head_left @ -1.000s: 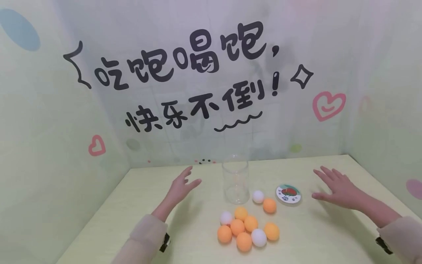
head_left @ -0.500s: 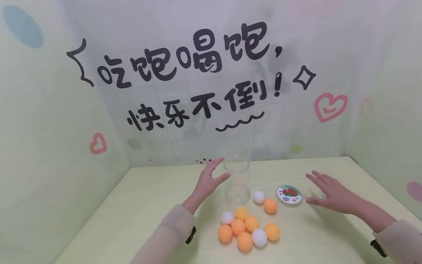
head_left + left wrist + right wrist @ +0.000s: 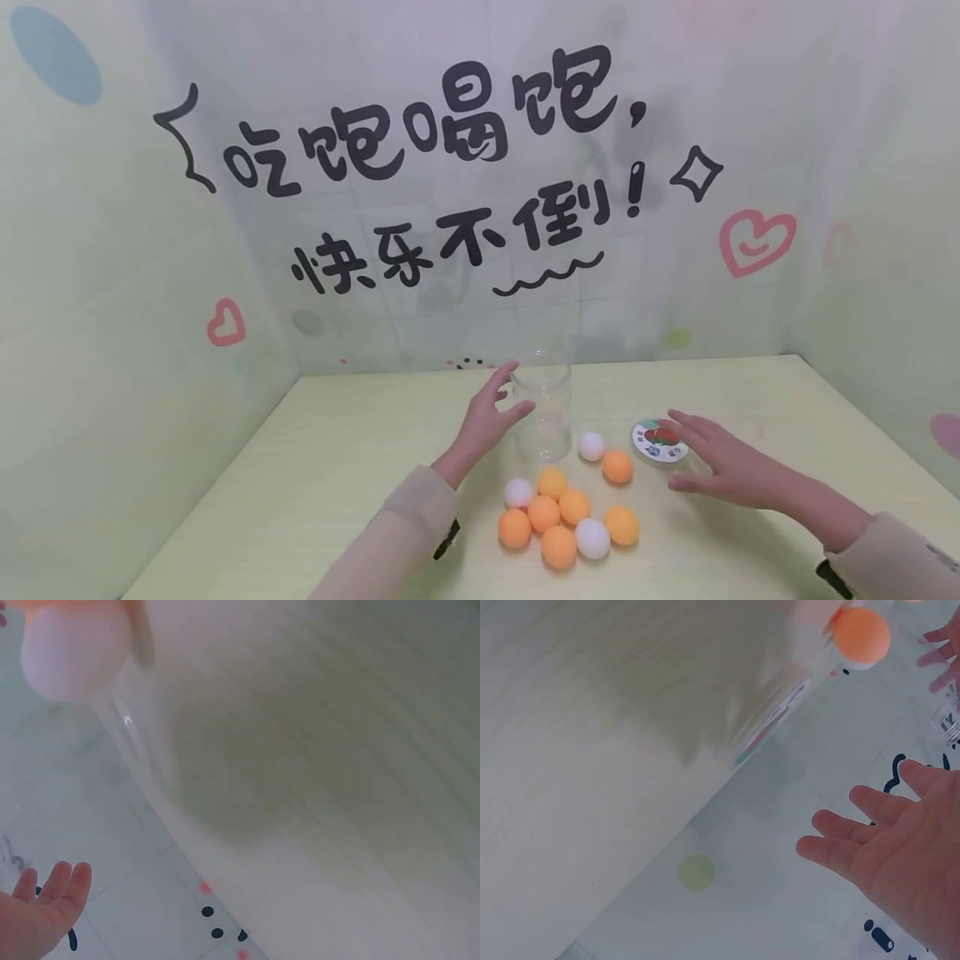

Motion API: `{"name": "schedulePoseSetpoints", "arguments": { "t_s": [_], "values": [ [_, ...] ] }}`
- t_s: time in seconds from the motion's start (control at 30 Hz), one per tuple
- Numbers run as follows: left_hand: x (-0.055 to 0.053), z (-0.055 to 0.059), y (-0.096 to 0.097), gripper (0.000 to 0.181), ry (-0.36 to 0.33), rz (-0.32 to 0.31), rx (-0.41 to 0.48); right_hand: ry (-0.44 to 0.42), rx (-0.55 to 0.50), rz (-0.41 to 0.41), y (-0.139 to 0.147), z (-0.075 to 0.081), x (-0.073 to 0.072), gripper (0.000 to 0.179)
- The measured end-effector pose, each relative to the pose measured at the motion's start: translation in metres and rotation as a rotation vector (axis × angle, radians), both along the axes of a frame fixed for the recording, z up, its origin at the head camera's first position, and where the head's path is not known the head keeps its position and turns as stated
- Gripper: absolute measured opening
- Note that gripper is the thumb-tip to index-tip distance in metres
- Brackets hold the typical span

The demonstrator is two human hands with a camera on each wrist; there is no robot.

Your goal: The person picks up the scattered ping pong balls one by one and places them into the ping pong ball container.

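A clear plastic jar [image 3: 544,425] stands upright and uncovered near the back of the table. My left hand [image 3: 482,423] is at its left side, thumb in front and fingers by the rim; whether they touch it I cannot tell. The left wrist view shows these fingers [image 3: 75,889] loosely extended. To the jar's right lies a round lid [image 3: 657,443] with a red picture on a white and green label. My right hand [image 3: 727,467] hovers at the lid's right edge, fingertips overlapping it in the head view. Its fingers [image 3: 836,851] are spread and hold nothing.
Several orange balls [image 3: 558,547] and white balls [image 3: 592,538], like ping-pong balls, lie grouped in front of the jar. One white ball [image 3: 591,447] and one orange ball [image 3: 617,467] sit between jar and lid. A printed wall [image 3: 420,333] rises behind the pale table [image 3: 300,467].
My left hand has moved right, up to the jar's side. The right hand has come left and slightly down to the lid. Jar, lid and balls stay in place.
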State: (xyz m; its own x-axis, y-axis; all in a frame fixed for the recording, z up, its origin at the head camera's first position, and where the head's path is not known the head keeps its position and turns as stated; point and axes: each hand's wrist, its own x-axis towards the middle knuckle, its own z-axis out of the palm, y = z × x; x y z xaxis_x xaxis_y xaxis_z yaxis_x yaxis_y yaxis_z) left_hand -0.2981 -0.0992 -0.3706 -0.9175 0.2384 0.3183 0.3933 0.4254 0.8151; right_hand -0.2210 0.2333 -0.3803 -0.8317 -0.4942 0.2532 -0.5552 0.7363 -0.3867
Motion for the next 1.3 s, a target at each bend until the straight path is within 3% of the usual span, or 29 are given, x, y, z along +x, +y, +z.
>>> {"name": "schedulePoseSetpoints", "arguments": {
  "t_s": [0.37,0.6,0.73,0.8,1.03,1.13,1.3],
  "values": [
    [0.0,-0.005,0.003,0.069,-0.048,-0.026,0.053,0.047,0.04,0.108,-0.03,0.001,0.007,0.063],
    [0.0,-0.004,0.006,0.07,-0.055,-0.03,0.063,-0.035,0.065,0.17,-0.041,0.002,0.012,0.061],
    [-0.002,-0.004,0.007,0.07,-0.06,-0.04,0.068,-0.037,0.056,0.226,-0.044,-0.002,0.011,0.057],
    [-0.001,-0.002,0.008,0.071,-0.065,-0.049,0.07,-0.039,0.057,0.262,-0.046,-0.005,0.011,0.055],
    [0.02,0.02,0.009,0.068,-0.059,-0.113,0.075,-0.019,0.112,0.333,-0.051,-0.012,0.007,0.047],
    [0.018,0.017,0.008,0.068,-0.046,-0.132,0.076,0.012,0.12,0.354,-0.053,-0.012,0.006,0.04],
    [-0.001,0.0,0.008,0.071,-0.034,-0.13,0.061,0.022,0.145,0.384,-0.054,-0.01,0.005,0.034]
  ]
}}
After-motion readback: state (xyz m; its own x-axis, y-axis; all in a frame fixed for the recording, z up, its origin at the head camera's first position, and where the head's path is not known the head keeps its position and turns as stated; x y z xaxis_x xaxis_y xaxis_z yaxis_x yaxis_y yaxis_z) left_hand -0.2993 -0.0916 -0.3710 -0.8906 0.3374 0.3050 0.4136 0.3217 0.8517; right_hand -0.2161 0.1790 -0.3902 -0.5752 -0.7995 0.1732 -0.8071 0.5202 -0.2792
